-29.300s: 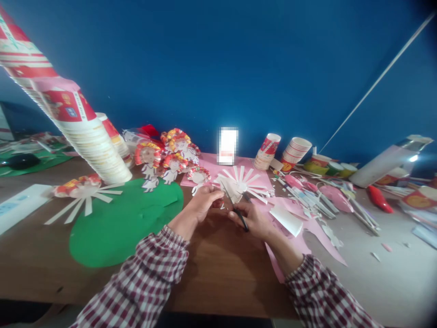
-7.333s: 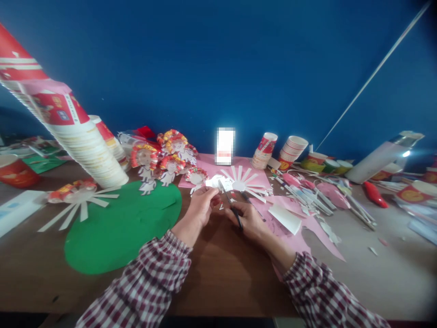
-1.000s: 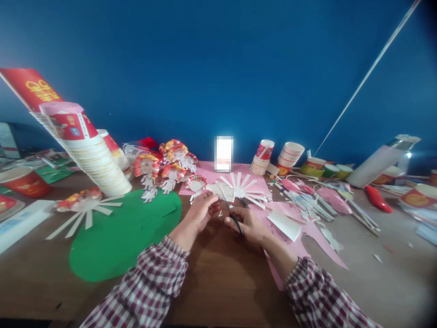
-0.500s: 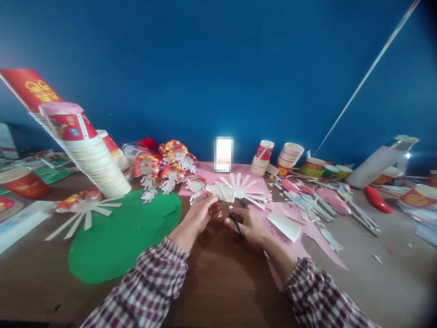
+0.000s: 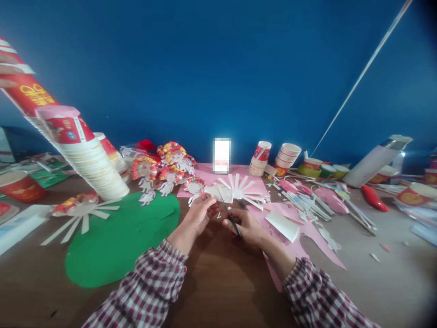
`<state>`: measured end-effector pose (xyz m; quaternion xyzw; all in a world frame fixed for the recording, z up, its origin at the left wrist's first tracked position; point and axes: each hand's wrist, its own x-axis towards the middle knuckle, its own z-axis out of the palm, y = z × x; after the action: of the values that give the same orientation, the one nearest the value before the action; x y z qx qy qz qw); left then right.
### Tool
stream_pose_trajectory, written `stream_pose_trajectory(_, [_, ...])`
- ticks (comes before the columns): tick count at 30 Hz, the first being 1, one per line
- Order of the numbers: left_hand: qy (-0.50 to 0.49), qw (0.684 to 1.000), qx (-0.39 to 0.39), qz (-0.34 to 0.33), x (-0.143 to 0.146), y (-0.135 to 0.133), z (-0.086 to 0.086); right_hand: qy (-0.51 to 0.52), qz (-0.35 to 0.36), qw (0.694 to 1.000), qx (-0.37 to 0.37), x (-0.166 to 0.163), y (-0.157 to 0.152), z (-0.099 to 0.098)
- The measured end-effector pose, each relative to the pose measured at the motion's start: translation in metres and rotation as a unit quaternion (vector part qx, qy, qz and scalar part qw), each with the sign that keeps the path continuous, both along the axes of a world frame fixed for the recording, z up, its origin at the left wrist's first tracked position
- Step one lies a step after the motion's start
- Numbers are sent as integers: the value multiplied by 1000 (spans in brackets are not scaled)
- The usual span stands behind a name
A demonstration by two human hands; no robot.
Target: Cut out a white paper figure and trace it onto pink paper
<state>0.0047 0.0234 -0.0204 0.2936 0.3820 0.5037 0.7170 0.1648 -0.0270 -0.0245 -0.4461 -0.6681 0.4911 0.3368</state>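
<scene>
My left hand (image 5: 204,212) pinches a small white paper piece (image 5: 221,193) with irregular edges between thumb and fingers. Black-handled scissors (image 5: 234,225) are in my right hand (image 5: 248,226), their blades pointing up and left at the paper. How far the blades are apart I cannot tell. Small white scraps (image 5: 219,216) lie below the blades. Just behind the paper is a white fringed disc (image 5: 240,186) on a pink sheet (image 5: 204,171). Several lion-like paper figures (image 5: 167,181) with red and yellow curled manes stand left of my hands.
A green paper shape (image 5: 119,246) lies on the brown table (image 5: 218,291) at left, under part of a strip-edged cup (image 5: 80,209). Tall stacked paper cups (image 5: 99,166) lean behind it. Cut pink paper (image 5: 290,246), pens (image 5: 309,202) and a red object (image 5: 374,198) lie right.
At the far upper left, fingers have come into view on a red cup above the tall stack. The view has shifted slightly; my hands keep nearly the same pose at the paper.
</scene>
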Motion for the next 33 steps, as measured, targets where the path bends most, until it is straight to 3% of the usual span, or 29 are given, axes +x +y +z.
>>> stream_pose_trajectory(15, [27, 1000, 6, 5, 1, -2, 2, -28, -15, 999, 29, 1, 1, -2])
stream_pose_trajectory(33, [18, 1000, -1, 8, 2, -2, 3, -23, -6, 1000, 9, 1, 1, 2])
